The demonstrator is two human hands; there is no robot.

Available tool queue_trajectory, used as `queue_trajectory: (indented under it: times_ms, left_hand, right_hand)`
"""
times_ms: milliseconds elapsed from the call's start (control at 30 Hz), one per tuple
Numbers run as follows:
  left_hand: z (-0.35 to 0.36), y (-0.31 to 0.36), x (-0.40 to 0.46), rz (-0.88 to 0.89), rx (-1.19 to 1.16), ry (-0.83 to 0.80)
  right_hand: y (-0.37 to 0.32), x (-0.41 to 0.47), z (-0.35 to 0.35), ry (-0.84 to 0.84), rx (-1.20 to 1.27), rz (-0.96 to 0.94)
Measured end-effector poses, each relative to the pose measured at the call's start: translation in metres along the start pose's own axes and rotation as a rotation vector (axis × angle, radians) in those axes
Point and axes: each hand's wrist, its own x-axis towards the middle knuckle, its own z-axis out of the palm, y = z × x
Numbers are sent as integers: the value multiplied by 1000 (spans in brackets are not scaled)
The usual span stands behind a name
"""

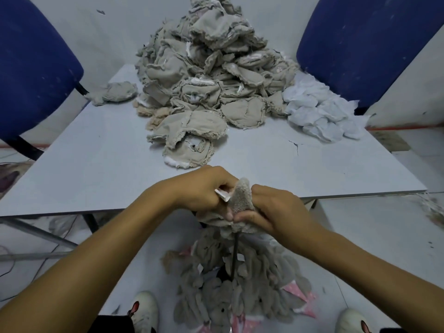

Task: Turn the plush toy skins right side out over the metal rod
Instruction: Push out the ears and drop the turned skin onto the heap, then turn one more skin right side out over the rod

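A grey plush skin (241, 197) sits over the top of a dark metal rod (235, 255) just in front of the table's near edge, its fuzzy tip poking up between my hands. My left hand (204, 188) grips the skin's left side, beside a white label. From the right, my right hand (276, 210) clutches the bunched fabric lower down. The rod's upper end is hidden inside the skin. A tall pile of inside-out beige skins (206, 75) covers the far middle of the table (96, 164).
Grey turned plush toys with pink patches (240, 292) lie heaped on the floor around the rod's base, between my two white shoes. White skins (319, 114) lie at the table's right. Blue chairs (31, 68) stand at both far corners. Cables run on the floor at left.
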Motion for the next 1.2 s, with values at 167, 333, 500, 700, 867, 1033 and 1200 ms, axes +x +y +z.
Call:
queue_trajectory:
  times_ms: [167, 333, 500, 700, 867, 1033, 1200]
  left_hand:
    - [-28, 7, -11, 172, -378, 125]
    - [-62, 31, -2, 319, -645, 527]
    - [-61, 14, 33, -189, -590, 823]
    - [-19, 14, 65, 127, 377, 675]
    - [-2, 14, 84, 35, 326, 433]
    - [1, 22, 95, -27, 208, 472]
    - [3, 22, 94, -45, 155, 502]
  right_hand:
    - [1, 7, -30, 50, 360, 78]
    - [11, 35, -72, 266, 781, 112]
    - [51, 44, -64, 189, 953, 499]
    - [84, 49, -49, 193, 261, 566]
    - [110, 49, -47, 404, -143, 656]
    - [128, 38, -44, 334, -349, 759]
    - [137, 37, -50, 484, -274, 876]
